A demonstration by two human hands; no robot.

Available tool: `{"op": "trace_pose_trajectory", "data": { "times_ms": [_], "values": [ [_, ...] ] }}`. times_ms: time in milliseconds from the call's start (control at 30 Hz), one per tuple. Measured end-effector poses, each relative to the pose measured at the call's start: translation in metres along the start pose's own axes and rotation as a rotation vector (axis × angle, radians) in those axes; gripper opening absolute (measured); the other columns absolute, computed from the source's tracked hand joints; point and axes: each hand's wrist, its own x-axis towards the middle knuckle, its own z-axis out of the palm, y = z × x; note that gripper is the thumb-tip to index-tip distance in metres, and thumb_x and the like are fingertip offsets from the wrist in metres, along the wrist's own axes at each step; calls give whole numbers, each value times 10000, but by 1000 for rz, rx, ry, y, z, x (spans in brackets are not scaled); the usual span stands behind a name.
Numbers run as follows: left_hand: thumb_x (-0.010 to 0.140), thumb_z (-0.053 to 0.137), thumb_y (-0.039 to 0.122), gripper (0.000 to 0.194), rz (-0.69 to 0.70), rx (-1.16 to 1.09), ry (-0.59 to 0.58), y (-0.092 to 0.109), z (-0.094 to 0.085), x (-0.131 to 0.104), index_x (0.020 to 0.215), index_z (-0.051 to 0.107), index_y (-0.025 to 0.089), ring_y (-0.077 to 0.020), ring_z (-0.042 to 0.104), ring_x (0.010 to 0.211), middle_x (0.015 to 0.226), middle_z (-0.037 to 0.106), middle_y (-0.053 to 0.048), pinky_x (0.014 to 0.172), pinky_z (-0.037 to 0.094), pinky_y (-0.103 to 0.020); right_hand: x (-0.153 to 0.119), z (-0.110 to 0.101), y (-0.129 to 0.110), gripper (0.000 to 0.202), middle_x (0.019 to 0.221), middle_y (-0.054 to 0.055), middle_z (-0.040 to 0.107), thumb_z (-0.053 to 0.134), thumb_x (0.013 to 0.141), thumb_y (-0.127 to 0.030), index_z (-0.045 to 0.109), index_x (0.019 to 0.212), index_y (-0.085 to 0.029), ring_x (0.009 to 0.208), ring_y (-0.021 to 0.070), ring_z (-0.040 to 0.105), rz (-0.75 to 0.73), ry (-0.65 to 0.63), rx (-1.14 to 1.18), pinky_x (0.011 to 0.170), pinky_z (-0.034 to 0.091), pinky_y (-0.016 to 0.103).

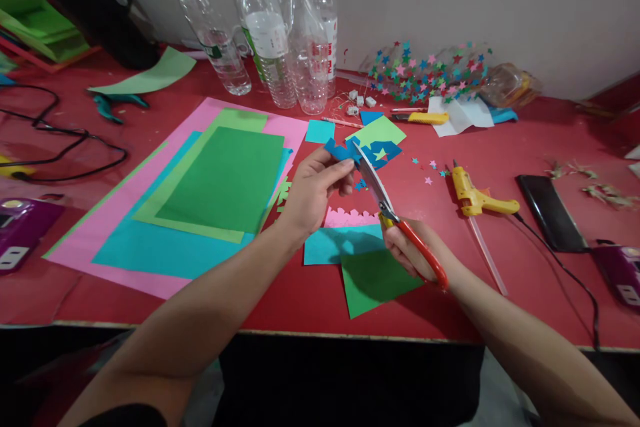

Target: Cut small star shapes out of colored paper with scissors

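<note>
Near the middle of the red table (280,310), my left hand (315,190) pinches a jagged-edged dark blue paper (337,149) between thumb and fingers. My right hand (413,240) is wrapped round red-handled scissors (423,255), whose blades point up and left and meet the blue paper beside my left fingertips. Another cut blue piece (393,152) lies just behind the blades, close to a light green sheet (383,131). Under and in front of the hands are a pink strip with a notched edge (350,218), a light blue sheet (323,247) and a green sheet (373,287).
Stacked coloured sheets (225,180) lie at left, with plastic bottles (306,47) behind. A yellow glue gun (475,197), a phone (551,212) and its neighbouring cable lie at right. Behind are a yellow cutter (429,118) and a container of paper stars (430,77).
</note>
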Motion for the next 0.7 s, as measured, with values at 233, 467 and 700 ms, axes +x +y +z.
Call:
{"op": "trace_pose_trajectory", "data": {
  "times_ms": [233, 467, 700],
  "values": [
    [749, 612, 194, 155, 20, 45, 9, 3, -7, 7, 632, 509, 190, -52, 489, 471, 547, 544, 48, 466, 395, -185, 3, -5, -3, 356, 362, -86, 358, 495, 815, -506, 415, 620, -219, 285, 66, 322, -3, -14, -25, 308, 287, 199],
    [742, 645, 197, 111, 88, 79, 100, 3, -12, 13, 671, 559, 196, -44, 431, 454, 537, 494, 60, 435, 347, -175, 6, -7, 1, 349, 371, -87, 363, 475, 811, -501, 398, 620, -218, 299, 69, 344, -31, -14, -54, 333, 296, 201],
    [750, 666, 206, 128, -29, -35, 18, -1, -8, 11, 662, 575, 186, -47, 501, 527, 584, 543, 46, 520, 413, -173, 6, -3, 3, 374, 387, -96, 343, 493, 797, -545, 383, 634, -227, 311, 69, 317, -83, 20, -36, 359, 261, 219]
  ]
}}
